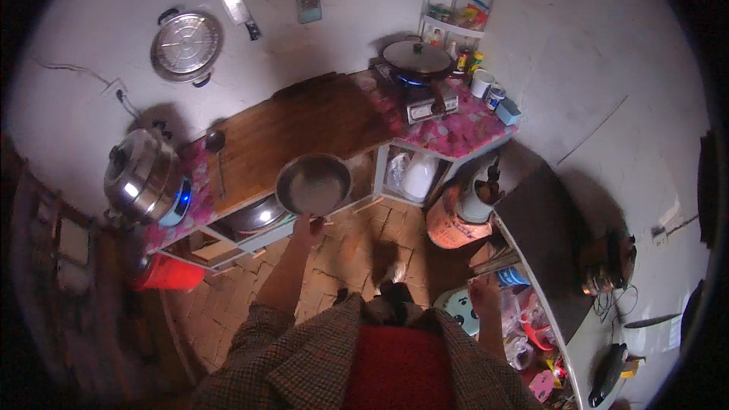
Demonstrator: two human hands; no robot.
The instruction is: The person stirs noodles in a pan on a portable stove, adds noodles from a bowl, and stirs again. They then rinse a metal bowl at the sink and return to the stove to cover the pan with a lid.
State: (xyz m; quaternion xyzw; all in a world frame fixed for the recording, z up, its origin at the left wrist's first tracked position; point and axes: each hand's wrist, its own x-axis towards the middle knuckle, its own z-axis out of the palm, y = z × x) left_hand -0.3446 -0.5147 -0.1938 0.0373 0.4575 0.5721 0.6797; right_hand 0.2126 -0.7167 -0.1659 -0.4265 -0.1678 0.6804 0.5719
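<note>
My left hand (310, 226) grips the near rim of a round, shallow metal bowl (314, 187). The bowl is tilted and its grey inside faces me, in front of the edge of a large wooden board (302, 119) on the counter. On that board's left end lies a dark ladle (216, 145). My right hand (484, 296) hangs low at my right side, close to a pale green stool or lid with a cartoon face (460, 310). Whether its fingers are apart or closed is too blurred to tell.
A lidded wok (417, 58) sits over a blue flame on a gas stove (430, 108). At left stands a stacked steel steamer (142, 173) on a lit base. An orange gas cylinder (455, 222) and a red bucket (171, 273) stand on the floor. A cleaver (236, 5) hangs above.
</note>
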